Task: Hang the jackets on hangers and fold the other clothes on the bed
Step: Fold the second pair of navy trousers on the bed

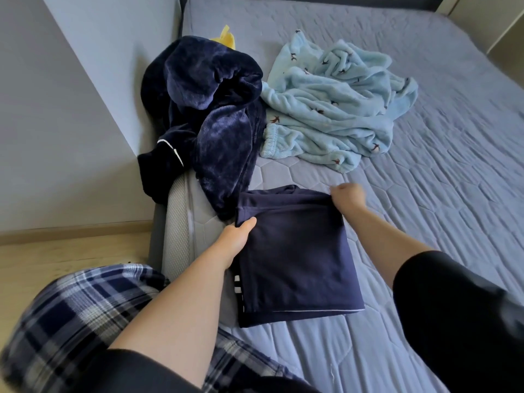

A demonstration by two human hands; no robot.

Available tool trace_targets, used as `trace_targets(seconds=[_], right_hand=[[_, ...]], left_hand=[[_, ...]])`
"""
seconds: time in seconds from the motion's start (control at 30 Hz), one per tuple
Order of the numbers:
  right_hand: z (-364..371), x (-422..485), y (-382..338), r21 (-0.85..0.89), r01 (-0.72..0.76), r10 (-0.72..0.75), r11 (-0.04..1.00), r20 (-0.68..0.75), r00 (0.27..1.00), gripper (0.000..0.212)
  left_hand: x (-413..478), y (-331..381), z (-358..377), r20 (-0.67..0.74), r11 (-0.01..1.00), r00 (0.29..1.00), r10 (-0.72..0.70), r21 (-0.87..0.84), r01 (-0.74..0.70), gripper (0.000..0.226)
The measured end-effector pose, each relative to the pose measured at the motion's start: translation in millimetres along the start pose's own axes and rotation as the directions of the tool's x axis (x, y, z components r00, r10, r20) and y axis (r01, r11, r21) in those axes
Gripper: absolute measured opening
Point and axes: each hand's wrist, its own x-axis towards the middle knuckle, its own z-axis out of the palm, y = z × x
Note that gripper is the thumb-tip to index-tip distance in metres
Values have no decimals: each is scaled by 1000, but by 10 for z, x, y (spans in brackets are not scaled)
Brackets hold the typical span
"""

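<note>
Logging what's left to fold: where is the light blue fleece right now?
In the head view the light blue fleece lies crumpled on the bed, far centre-right, beside the dark blue plush robe on its left, beyond the folded navy garment.

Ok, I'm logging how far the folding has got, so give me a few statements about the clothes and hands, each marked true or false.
1. The left hand and right hand both grip the navy garment. True.
2. The light blue fleece is neatly folded. False: it lies crumpled on the bed.
3. The dark plush robe hangs partly over the bed's edge. True.
4. The navy garment lies on top of the light blue fleece. False: they lie apart, with bare bed cover between them.
5. A hanger lies beside the navy garment. False: no hanger is in view.
</note>
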Motion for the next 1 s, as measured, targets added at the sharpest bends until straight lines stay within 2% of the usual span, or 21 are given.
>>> trace_targets(seconds=[0.03,0.07,0.13,0.2,0.23,0.3,0.4,0.47,0.53,0.63,0.77,0.87,1.0], right_hand=[[-31,0,61,115,-75,82,991,-64,995,32],[-63,-27,113,243,-172,183,955,-23,983,34],[-44,-94,247,368,-366,268,854,291,918,50],[12,-188,390,389,-497,201,776,594,779,62],[29,-246,469,394,-530,146,751,684,715,66],[38,-341,620,413,-554,68,723,756,652,71],[12,-464,767,408,-561,37,720,785,618,72],[-18,-508,785,395,-573,48,718,793,607,73],[-53,-533,747,411,-576,47,707,785,618,66],[-105,-555,649,469,-557,31,685,746,665,44],[-211,-554,415,534,-509,-26,676,707,707,26],[-291,-570,94,558,-465,-67,687,686,724,25],[-275,-699,-462,603,-385,-169,699,662,731,31]], left_hand=[[-6,0,6,-8,1000,1000,6,-1,-6,62],[-18,1,7,-27,1000,1000,15,7,-14,62],[-21,-1,1,-75,997,997,30,70,-24,69],[-20,2,-26,-96,986,995,37,167,-20,81],[-42,7,-44,-91,979,996,21,203,-2,86],[-100,10,-96,-15,971,997,-73,228,75,91],[-193,13,-182,234,971,949,-213,162,178,73],[-251,2,-190,319,983,930,-185,59,175,60],[-274,-4,-144,278,992,954,-113,-26,125,51],[-353,46,-67,163,998,987,-9,-59,18,44],[-461,134,-54,53,996,998,39,-82,-35,57],[-608,278,-145,-22,991,1000,21,-131,-24,62],[-898,526,-478,-63,973,995,79,-212,-90,38]])
